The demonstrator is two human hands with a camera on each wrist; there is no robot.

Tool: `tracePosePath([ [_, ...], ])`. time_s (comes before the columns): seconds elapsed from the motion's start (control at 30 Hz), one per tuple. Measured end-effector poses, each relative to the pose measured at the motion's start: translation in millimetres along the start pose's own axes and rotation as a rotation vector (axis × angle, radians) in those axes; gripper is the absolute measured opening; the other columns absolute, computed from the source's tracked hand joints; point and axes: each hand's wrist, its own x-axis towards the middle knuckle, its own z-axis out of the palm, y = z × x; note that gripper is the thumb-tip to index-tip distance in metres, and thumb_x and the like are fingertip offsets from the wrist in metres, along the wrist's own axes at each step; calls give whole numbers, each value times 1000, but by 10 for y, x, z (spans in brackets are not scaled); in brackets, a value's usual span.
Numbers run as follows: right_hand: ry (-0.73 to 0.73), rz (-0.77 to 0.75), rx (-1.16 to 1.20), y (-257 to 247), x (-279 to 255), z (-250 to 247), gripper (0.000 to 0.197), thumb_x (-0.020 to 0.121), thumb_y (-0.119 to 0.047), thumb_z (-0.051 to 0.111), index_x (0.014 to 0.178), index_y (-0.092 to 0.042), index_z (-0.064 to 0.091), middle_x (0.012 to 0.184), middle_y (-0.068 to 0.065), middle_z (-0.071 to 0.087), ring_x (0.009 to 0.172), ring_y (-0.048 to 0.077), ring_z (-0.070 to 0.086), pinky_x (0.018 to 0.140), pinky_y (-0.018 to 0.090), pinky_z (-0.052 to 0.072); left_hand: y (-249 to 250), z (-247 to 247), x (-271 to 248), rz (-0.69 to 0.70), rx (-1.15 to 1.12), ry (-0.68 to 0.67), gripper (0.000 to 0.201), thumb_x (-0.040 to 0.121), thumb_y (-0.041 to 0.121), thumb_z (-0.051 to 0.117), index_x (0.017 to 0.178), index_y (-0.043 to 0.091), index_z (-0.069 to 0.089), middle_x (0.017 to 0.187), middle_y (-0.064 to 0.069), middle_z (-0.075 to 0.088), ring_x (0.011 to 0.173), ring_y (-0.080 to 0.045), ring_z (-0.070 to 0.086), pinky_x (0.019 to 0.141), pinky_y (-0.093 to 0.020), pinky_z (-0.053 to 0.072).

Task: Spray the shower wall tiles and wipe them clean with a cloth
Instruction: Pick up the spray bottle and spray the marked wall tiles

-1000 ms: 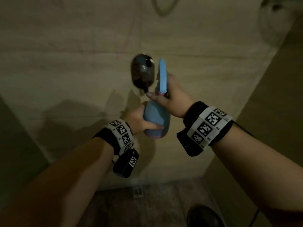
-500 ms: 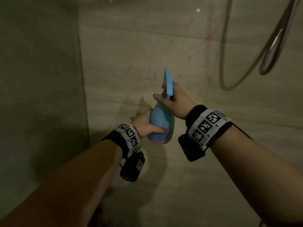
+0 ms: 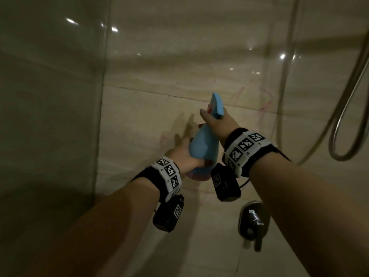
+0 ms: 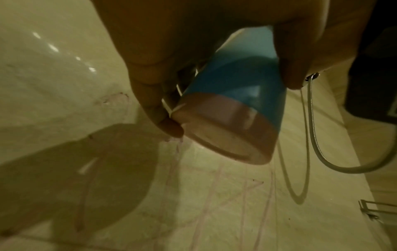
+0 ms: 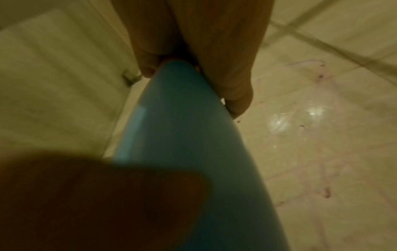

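A light blue spray bottle (image 3: 203, 144) with a pinkish clear base is held up in front of the beige wall tiles (image 3: 151, 108), its nozzle head (image 3: 216, 105) pointing at the wall. My left hand (image 3: 185, 156) grips the bottle's lower body; the left wrist view shows the fingers (image 4: 159, 101) and thumb curled round the bottle (image 4: 234, 95). My right hand (image 3: 219, 124) grips the neck and spray head, fingers wrapped round the blue plastic (image 5: 184, 135). Faint pink scribble marks (image 3: 266, 100) streak the tiles (image 5: 311, 152). No cloth is in view.
A metal shower hose (image 3: 347, 120) loops down at the right, also in the left wrist view as a hose (image 4: 318, 144). A chrome mixer valve (image 3: 252, 220) juts from the wall below my right forearm. A side wall (image 3: 50, 116) meets the tiled wall at the left corner.
The view has tilted upward and to the right along the wall; the floor and dark round object left the frame, the hose and valve came in. Both hands keep their grip on the bottle.
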Motion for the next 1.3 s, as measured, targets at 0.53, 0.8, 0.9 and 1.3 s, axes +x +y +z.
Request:
tracePosePath([
  [0.53, -21, 75, -73, 144, 583, -200, 66, 82, -37, 66, 135, -9, 39, 125, 16, 55, 111, 34, 55, 99, 50, 45, 121, 53, 492, -44, 35, 3, 88, 52, 38, 82, 129, 17, 44, 122, -6, 60, 110, -26, 57, 97, -47, 46],
  [0.8, -16, 4, -178, -278, 742, 66, 40, 87, -31, 61, 117, -8, 49, 112, 14, 58, 107, 32, 57, 99, 49, 45, 104, -381, 586, -2, -64, 34, 87, 51, 37, 81, 126, 13, 44, 119, -6, 59, 107, -27, 58, 95, -46, 49],
  [0.9, 3, 30, -189, -401, 781, 130, 49, 84, -34, 65, 122, -8, 49, 117, 14, 59, 107, 32, 58, 98, 48, 47, 27, -506, 697, 31, -89, 42, 104, 31, 51, 80, 124, 16, 49, 117, -6, 63, 105, -26, 61, 94, -49, 50],
  [1.3, -16, 68, -402, -715, 783, 384, 50, 92, -41, 51, 126, -4, 48, 119, 15, 56, 110, 33, 57, 99, 46, 46, 50, -786, 535, 9, -73, 56, 100, 39, 45, 76, 129, 15, 46, 121, -10, 61, 107, -30, 60, 97, -47, 48],
])
